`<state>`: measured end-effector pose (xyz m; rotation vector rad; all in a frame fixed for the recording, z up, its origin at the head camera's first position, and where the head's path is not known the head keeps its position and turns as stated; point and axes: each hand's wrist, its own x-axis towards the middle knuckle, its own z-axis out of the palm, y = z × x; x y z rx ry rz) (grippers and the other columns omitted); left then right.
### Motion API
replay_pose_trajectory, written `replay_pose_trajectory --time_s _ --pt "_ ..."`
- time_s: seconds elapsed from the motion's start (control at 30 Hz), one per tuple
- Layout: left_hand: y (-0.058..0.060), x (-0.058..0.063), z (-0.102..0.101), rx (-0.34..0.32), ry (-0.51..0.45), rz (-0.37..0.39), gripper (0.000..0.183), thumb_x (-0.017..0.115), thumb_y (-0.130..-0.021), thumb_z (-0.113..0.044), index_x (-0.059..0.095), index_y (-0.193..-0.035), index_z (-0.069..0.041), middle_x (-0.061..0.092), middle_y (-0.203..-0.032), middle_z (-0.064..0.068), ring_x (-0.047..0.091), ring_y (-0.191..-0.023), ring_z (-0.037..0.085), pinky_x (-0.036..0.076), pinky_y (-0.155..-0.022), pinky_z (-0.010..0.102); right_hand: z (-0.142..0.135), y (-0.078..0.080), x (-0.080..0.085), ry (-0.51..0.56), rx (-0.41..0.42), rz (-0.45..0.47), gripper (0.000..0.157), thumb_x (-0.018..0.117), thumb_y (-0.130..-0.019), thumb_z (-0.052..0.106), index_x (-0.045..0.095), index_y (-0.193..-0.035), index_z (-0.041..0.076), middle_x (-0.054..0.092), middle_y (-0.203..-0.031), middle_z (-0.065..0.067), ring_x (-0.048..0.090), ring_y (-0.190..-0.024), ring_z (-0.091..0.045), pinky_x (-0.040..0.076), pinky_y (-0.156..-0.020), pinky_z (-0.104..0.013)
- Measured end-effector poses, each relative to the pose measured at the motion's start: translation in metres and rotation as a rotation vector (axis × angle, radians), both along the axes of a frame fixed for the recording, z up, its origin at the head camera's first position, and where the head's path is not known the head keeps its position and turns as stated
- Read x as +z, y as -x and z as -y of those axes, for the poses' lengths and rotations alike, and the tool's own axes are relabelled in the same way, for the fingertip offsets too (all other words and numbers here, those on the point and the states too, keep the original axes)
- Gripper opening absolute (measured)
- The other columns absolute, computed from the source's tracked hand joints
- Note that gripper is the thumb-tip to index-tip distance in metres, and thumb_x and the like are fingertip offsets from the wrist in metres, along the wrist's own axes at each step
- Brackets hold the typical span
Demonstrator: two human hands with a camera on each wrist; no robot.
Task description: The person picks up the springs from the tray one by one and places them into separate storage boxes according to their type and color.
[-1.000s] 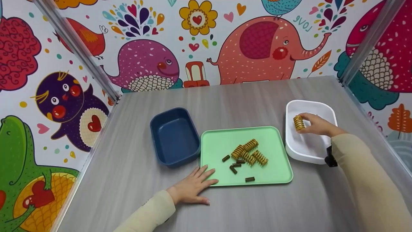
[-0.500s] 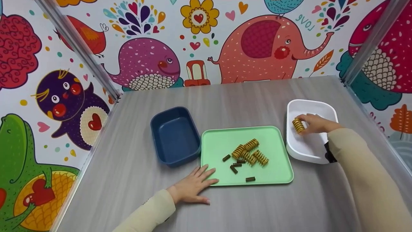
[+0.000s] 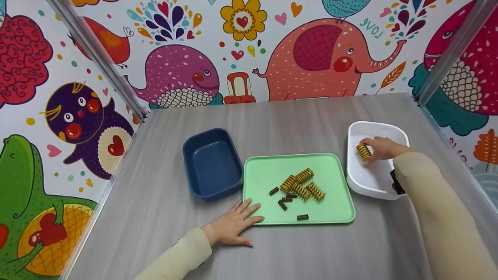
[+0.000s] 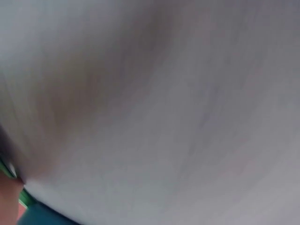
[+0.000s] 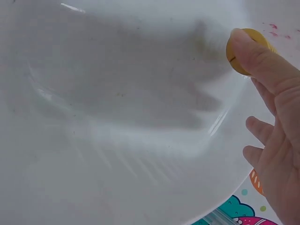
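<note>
Left hand point(image 3: 231, 226) lies flat, fingers spread, at the near-left corner of the green tray point(image 3: 334, 167), which carries small dark springs point(image 3: 302, 217) and larger gold springs point(image 3: 304, 175). Right hand point(image 3: 383, 149) pinches one gold coil spring point(image 3: 363, 152) over the white bin point(image 3: 371, 179). Judged stiff, sturdy, smooth; hold by flat ends or mid-coil.

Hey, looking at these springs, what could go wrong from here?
The right hand pinches one gold spring with the thumb on its flat end, so it might slip and bounce off the white container.

The gold springs on the tray lie against one another, so their coils could catch when one is lifted.

The left hand touches the green tray; a nudge might roll springs.
</note>
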<state>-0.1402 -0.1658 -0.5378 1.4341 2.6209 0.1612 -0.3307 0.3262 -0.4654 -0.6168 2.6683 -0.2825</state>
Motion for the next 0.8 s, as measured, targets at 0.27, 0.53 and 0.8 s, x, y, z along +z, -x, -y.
replay_pose_trajectory --time_s 0.27,0.53,0.8 --pt "-0.001 -0.001 -0.001 0.015 0.063 0.006 0.074 0.038 -0.086 -0.065 0.025 -0.145 -0.024 0.014 -0.153 0.011 0.009 -0.139 0.037 0.021 -0.106 0.055 0.009 -0.010 0.003 -0.040 -0.021 0.129 0.069 0.074 -0.076 0.026 0.041 -0.129 -0.002 0.045 -0.122 -0.032 0.039 -0.111 -0.049 0.029 -0.094 -0.063" --pt "0.000 0.000 0.000 0.019 0.067 0.003 0.074 0.037 -0.085 -0.066 0.025 -0.145 -0.024 0.013 -0.153 0.010 0.008 -0.139 0.036 0.019 -0.107 0.054 0.009 -0.011 0.006 -0.047 -0.069 0.185 0.070 0.072 -0.078 0.027 0.038 -0.133 0.002 0.039 -0.127 -0.034 0.034 -0.115 -0.050 0.027 -0.093 -0.067" --pt "0.000 0.003 0.000 0.024 0.064 0.008 0.073 0.040 -0.085 -0.064 0.026 -0.145 -0.024 0.013 -0.153 0.010 0.008 -0.139 0.036 0.020 -0.107 0.054 0.008 -0.007 0.006 -0.037 -0.087 0.198 0.079 0.074 -0.075 0.031 0.034 -0.137 0.004 0.033 -0.131 -0.037 0.030 -0.119 -0.053 0.024 -0.094 -0.068"
